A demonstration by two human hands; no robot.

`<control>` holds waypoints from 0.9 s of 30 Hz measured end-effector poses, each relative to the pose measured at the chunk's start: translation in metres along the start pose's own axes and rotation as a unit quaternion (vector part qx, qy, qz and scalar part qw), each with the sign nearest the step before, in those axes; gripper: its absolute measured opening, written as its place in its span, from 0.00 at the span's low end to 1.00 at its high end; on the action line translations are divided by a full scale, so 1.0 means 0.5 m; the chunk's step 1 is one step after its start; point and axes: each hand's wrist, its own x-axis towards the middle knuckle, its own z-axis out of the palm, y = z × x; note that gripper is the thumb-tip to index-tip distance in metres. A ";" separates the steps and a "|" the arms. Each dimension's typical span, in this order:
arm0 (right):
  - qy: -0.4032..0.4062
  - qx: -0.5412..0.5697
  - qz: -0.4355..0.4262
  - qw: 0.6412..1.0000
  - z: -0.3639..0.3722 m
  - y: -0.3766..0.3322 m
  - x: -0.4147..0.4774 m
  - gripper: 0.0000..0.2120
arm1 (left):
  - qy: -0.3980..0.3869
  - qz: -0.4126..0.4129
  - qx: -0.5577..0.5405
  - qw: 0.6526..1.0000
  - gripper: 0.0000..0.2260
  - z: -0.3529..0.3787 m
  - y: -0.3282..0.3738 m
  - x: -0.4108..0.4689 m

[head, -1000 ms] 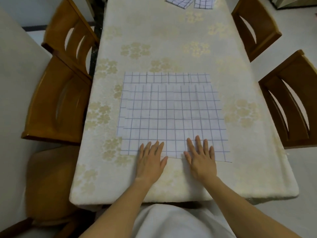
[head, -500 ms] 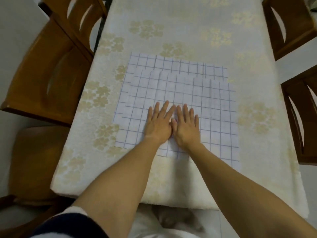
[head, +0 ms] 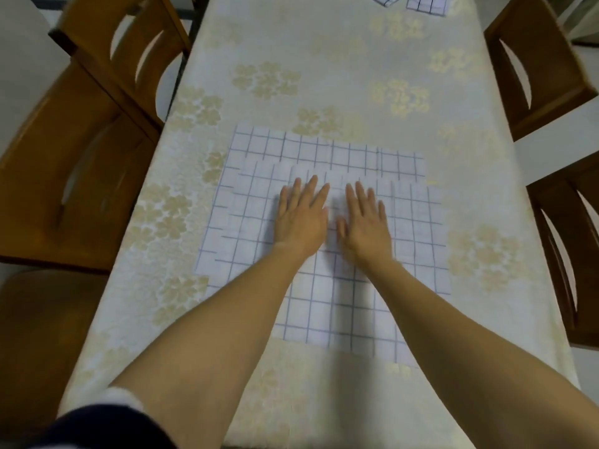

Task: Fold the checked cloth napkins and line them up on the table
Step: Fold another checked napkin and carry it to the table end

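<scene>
A white napkin with a blue check (head: 411,228) lies on the table, folded once so its upper layer stops short of the far edge. My left hand (head: 299,218) and my right hand (head: 364,222) lie flat side by side on the middle of its upper layer, fingers straight and pointing away from me. Both palms press on the cloth. Two folded checked napkins (head: 421,3) lie at the far end of the table, cut off by the frame's top edge.
The table wears a cream cloth with pale gold flowers (head: 324,76). Wooden chairs stand on the left (head: 81,157) and on the right (head: 557,76). The near table edge is by my body.
Both hands have slid from the napkin's near edge up over the cloth to its middle, staying flat. The napkin has stayed where it was.
</scene>
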 end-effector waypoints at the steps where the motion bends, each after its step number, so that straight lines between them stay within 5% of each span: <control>1: -0.021 0.000 -0.004 1.000 0.006 -0.008 0.022 0.30 | -0.016 -0.007 0.001 1.000 0.25 0.002 -0.001 0.021; 11: -0.097 -0.068 0.085 0.989 -0.007 0.080 0.031 0.37 | -0.052 -0.032 0.007 0.998 0.28 0.013 -0.027 0.036; 17: 0.050 0.010 -0.009 0.999 -0.001 -0.053 -0.116 0.30 | 0.024 0.004 0.010 1.000 0.28 -0.009 -0.011 -0.108; 27: -0.039 -0.038 0.035 0.998 0.092 -0.021 -0.305 0.32 | -0.017 -0.045 0.024 0.999 0.30 0.074 -0.047 -0.276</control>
